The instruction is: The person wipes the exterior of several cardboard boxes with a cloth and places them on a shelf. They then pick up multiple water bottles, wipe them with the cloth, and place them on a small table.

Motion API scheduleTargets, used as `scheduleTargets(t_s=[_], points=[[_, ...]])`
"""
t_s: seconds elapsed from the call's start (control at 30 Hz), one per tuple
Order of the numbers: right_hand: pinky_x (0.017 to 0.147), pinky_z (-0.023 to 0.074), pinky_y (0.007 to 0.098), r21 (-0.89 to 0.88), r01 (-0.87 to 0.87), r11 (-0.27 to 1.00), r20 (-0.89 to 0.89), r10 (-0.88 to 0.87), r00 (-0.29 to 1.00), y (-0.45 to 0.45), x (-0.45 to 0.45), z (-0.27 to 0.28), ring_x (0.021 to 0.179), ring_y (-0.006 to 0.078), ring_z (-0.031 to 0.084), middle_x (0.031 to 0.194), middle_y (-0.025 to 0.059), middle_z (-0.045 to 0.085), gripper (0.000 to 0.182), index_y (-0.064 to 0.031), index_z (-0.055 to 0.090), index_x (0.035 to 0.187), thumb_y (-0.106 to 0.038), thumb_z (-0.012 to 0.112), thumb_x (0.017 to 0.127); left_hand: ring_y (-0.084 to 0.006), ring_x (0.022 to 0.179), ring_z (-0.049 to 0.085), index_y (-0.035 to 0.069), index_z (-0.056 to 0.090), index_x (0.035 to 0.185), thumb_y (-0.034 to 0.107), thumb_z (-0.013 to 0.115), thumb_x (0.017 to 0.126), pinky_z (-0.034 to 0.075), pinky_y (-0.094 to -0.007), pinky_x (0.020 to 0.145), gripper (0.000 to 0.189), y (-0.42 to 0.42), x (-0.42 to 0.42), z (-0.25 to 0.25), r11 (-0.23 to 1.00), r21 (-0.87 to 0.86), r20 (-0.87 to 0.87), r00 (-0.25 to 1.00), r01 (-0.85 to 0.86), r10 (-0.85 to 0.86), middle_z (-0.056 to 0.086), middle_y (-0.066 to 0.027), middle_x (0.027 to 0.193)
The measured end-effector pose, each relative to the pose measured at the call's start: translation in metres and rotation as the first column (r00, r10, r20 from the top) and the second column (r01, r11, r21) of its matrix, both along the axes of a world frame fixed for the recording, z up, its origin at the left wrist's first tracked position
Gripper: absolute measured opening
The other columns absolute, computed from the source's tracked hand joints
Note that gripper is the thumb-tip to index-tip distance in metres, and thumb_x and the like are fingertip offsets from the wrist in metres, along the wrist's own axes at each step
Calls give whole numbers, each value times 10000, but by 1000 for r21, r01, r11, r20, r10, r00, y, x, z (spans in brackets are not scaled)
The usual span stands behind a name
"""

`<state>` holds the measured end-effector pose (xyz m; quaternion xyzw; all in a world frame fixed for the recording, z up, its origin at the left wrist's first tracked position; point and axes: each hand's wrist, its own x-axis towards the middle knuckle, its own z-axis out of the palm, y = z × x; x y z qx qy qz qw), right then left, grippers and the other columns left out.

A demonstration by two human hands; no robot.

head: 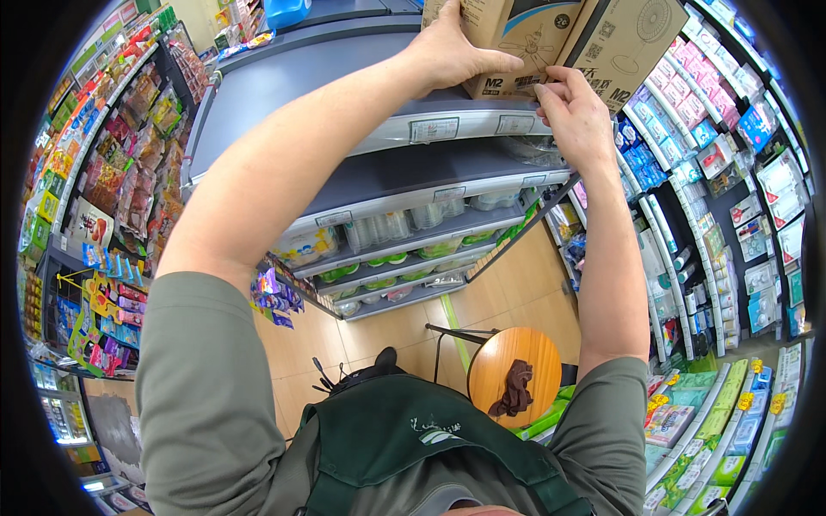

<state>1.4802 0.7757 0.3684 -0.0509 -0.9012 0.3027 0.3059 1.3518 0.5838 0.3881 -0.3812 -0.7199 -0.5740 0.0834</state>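
Two brown cardboard fan boxes stand side by side on the grey metal top shelf [310, 84], at its right end. My left hand [455, 55] is spread against the left box [532, 45], its thumb pointing right across the printed front. My right hand [574, 109] is at the lower front, where the two boxes meet, with fingers bent near the edge of the right box [635, 45]. Whether its fingertips grip an edge cannot be told. Both boxes bear printed fan drawings and writing.
Lower shelves hold plastic cups [381, 232] and green-wrapped bowls. On the floor stands a round wooden stool [542, 348] with a dark cloth [514, 390] on it. Snack bags [139, 161] fill the left racks; packaged goods [690, 109] line the right ones. A blue jug [287, 11] stands beyond the top shelf.
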Motion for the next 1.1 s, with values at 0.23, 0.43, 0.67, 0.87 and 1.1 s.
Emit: scheduleTargets(t_s=[0.23, 0.43, 0.67, 0.87, 1.1], points=[[836, 577, 353, 77, -101, 992, -87, 108, 990, -12, 4, 1, 903, 246, 745, 1049, 128, 777, 344, -32, 638, 1276, -195, 675, 975, -320, 1341, 536, -2, 451, 1524, 665, 507, 1015, 445, -493, 1063, 841, -36, -100, 36, 972, 39, 75, 969, 232, -234, 572, -155, 1481], [826, 581, 398, 226, -114, 968, -149, 150, 977, -26, 5, 0, 927, 333, 742, 1008, 158, 762, 299, -48, 652, 1210, -157, 700, 936, -249, 1252, 571, 65, 598, 1417, 473, 746, 912, 455, -441, 1038, 666, -29, -120, 64, 980, -81, -104, 977, 179, -187, 655, -86, 1355], [828, 569, 453, 331, -68, 941, -145, 122, 982, -22, 6, -2, 967, 364, 721, 1024, 164, 742, 277, -73, 624, 1181, -170, 704, 934, -265, 1196, 607, 175, 610, 1416, 543, 793, 830, 498, -467, 934, 715, 0, -129, 63, 967, -248, 185, 983, 58, -12, 668, -75, 1331], [832, 567, 458, 356, -71, 932, -167, 138, 976, -21, 3, -2, 975, 360, 717, 1022, 161, 737, 273, -71, 617, 1167, -178, 707, 933, -275, 1170, 629, 154, 608, 1401, 537, 756, 875, 518, -468, 910, 667, -8, -131, 67, 949, -280, 198, 976, 146, -92, 685, -93, 1280], [770, 568, 402, 360, -80, 930, -206, 163, 965, -19, -2, -6, 842, 298, 706, 1000, 153, 734, 297, -50, 618, 1201, -156, 704, 937, -252, 1133, 585, 150, 627, 1365, 731, 608, 931, 517, -448, 895, 725, -22, -148, 46, 934, -139, 364, 894, 330, -262, 638, -89, 1225]])
